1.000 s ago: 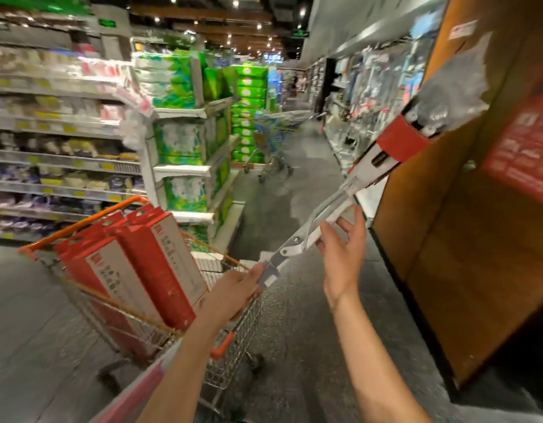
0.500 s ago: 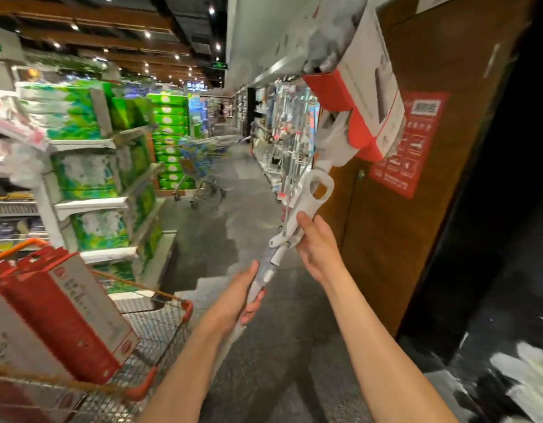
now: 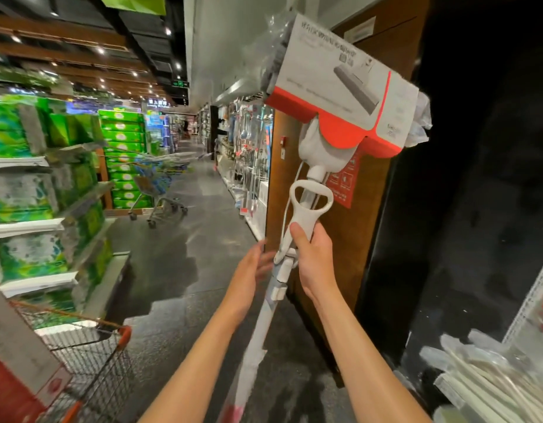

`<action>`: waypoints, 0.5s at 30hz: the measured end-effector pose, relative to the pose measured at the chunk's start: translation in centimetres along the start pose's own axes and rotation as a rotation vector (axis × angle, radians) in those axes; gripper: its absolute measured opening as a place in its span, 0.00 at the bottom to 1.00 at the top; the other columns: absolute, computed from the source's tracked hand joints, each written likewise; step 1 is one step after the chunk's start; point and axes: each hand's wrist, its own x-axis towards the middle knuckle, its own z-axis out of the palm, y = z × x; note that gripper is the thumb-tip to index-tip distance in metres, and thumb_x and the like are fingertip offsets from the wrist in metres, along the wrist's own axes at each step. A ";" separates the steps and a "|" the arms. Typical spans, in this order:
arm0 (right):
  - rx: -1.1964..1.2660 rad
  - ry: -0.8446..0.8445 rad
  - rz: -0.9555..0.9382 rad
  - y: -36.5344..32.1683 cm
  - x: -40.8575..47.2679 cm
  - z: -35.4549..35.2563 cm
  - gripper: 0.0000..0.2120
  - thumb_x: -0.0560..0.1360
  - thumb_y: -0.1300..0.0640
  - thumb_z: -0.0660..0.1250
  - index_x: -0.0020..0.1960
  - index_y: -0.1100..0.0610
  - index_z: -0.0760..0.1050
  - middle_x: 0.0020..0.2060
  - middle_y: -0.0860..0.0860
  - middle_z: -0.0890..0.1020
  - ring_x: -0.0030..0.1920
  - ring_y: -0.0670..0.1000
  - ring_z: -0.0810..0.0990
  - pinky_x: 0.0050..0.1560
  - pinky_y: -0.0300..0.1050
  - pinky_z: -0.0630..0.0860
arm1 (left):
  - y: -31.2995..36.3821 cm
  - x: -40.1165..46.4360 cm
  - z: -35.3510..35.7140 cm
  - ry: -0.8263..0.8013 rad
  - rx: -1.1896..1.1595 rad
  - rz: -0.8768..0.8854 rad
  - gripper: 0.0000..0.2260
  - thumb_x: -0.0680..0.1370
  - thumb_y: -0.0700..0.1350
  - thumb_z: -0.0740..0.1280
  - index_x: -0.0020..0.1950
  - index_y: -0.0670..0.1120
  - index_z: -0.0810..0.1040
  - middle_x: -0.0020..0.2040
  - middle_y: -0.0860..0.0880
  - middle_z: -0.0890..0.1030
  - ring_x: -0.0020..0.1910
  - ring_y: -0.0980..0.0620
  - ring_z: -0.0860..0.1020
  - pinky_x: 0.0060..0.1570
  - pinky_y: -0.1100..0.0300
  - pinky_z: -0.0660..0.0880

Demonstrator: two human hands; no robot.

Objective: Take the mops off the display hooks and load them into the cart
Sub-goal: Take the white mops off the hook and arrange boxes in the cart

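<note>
A white mop (image 3: 307, 209) stands nearly upright in front of me, its head up top in a red and white cardboard sleeve (image 3: 340, 93) with clear plastic. My right hand (image 3: 313, 261) grips the white squeeze lever below the loop. My left hand (image 3: 252, 273) is just left of the shaft, fingers straight, blurred, barely touching it or just off it. The wire cart (image 3: 90, 355) with orange trim sits at lower left, holding red and white mop packages (image 3: 17, 361).
A brown wooden pillar (image 3: 365, 224) rises right behind the mop. Shelves of green tissue packs (image 3: 35, 190) line the left. Another cart (image 3: 160, 184) stands down the aisle. Plastic-wrapped white handles (image 3: 490, 377) lie at lower right. Wet-looking grey floor (image 3: 184, 270) stretches ahead.
The mop swung from a slant to nearly upright and closer. My right hand took hold of the lever; my left hand let go of the shaft. The view turned right, away from the cart.
</note>
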 end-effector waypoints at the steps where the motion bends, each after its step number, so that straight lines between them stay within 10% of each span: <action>1: -0.023 0.011 -0.021 -0.1 0.0 -0.9 0.12 0.80 0.56 0.67 0.63 0.56 0.76 0.52 0.50 0.84 0.53 0.47 0.83 0.54 0.43 0.80 | 1.4 0.6 1.1 0.008 -0.026 0.042 0.21 0.81 0.60 0.50 0.73 0.59 0.68 0.62 0.57 0.82 0.63 0.56 0.79 0.67 0.53 0.71; 9: -0.199 0.052 -0.053 -0.2 -1.2 -6.6 0.15 0.80 0.53 0.68 0.65 0.49 0.72 0.52 0.42 0.81 0.52 0.39 0.81 0.46 0.32 0.77 | 8.7 4.2 9.1 -0.042 -0.044 0.223 0.23 0.83 0.52 0.64 0.77 0.51 0.67 0.72 0.55 0.74 0.71 0.58 0.72 0.73 0.54 0.67; 15: -0.314 0.064 -0.067 -0.7 -2.2 -10.7 0.20 0.80 0.52 0.68 0.70 0.48 0.69 0.55 0.40 0.79 0.55 0.42 0.80 0.51 0.30 0.76 | 8.2 3.4 13.0 0.015 0.049 0.300 0.15 0.83 0.42 0.64 0.68 0.55 0.72 0.44 0.71 0.81 0.47 0.76 0.77 0.46 0.77 0.72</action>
